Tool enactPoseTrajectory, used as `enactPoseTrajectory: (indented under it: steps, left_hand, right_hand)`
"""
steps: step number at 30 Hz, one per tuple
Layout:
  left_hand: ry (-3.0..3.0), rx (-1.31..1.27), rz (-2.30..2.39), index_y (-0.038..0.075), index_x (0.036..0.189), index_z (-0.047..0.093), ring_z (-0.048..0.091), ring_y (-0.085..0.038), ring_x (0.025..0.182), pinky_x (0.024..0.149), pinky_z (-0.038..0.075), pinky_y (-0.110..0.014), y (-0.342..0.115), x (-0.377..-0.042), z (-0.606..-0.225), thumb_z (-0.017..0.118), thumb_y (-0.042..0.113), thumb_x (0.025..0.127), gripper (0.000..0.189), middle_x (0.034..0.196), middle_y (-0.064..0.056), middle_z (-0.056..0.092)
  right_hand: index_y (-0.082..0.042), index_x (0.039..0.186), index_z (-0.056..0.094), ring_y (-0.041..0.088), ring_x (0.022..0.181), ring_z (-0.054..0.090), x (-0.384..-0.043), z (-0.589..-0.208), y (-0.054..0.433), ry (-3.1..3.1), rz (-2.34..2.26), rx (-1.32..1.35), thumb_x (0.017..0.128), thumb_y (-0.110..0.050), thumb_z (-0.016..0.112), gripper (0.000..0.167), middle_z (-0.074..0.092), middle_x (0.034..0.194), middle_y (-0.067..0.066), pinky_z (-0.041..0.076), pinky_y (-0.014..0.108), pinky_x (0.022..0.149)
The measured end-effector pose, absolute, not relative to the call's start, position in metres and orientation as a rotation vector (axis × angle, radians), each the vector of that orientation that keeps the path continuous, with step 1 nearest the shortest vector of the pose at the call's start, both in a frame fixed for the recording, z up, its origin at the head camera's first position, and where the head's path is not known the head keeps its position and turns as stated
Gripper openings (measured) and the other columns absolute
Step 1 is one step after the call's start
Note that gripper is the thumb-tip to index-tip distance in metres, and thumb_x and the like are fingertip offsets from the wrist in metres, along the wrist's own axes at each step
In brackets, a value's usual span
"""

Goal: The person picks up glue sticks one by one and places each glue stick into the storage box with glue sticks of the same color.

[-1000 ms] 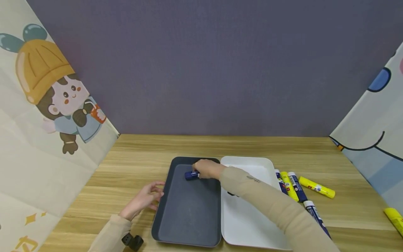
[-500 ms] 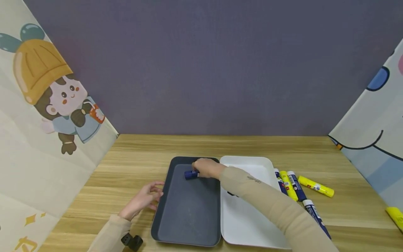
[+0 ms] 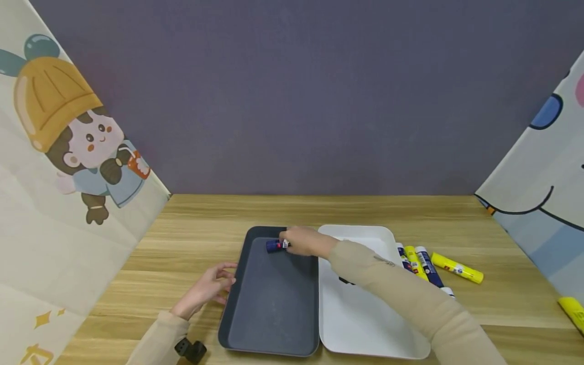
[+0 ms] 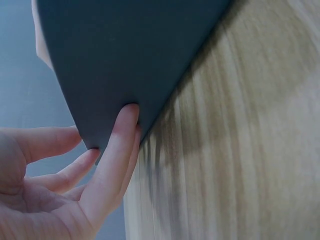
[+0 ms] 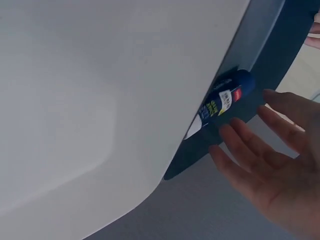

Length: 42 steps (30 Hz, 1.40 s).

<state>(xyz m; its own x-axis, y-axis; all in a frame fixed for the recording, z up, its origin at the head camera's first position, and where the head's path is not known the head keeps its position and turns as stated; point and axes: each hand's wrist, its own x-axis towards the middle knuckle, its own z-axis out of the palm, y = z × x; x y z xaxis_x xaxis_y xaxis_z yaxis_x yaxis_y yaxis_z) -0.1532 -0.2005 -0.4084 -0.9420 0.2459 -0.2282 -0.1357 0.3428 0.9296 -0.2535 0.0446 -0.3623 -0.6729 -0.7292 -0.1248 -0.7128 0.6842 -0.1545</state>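
A dark blue glue stick [image 3: 275, 246] with a white end lies in the far part of the dark grey tray [image 3: 274, 309]. Above it is my right hand [image 3: 304, 241], fingers spread and apart from the stick in the right wrist view, where the label of the glue stick [image 5: 222, 101] shows. My left hand [image 3: 209, 288] touches the outside of the dark tray's left wall. In the left wrist view the fingertips of that hand [image 4: 75, 195] rest against the tray wall [image 4: 125, 55], loosely extended.
A white tray [image 3: 360, 324] stands right beside the dark one, partly under my right sleeve. Several blue and yellow glue sticks lie to its right, among them a yellow one [image 3: 458, 267]. Another yellow tube [image 3: 573, 313] is at the far right edge.
My right hand has let go of the blue glue stick and drawn slightly up and right, showing more of its label. The left hand stays at the tray wall.
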Motion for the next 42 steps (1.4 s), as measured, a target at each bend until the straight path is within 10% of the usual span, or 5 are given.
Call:
enactPoseTrajectory:
  steps: [42]
  left_hand:
    - [2.271, 0.105, 1.629, -0.009, 0.127, 0.032, 0.055, -0.019, 0.072, 0.054, 0.051, -0.037, -0.207, -0.153, -0.409, 0.049, 0.005, 0.088, 0.045, 0.098, -0.021, 0.051]
  right_hand:
    - [-0.006, 0.110, 0.057, 0.025, 0.091, 0.058, -0.198, -0.315, 0.180, 2.895, -0.397, -1.035, 0.080, -0.013, 0.065, 0.032, 0.059, 0.105, 0.011, 0.050, 0.034, 0.071]
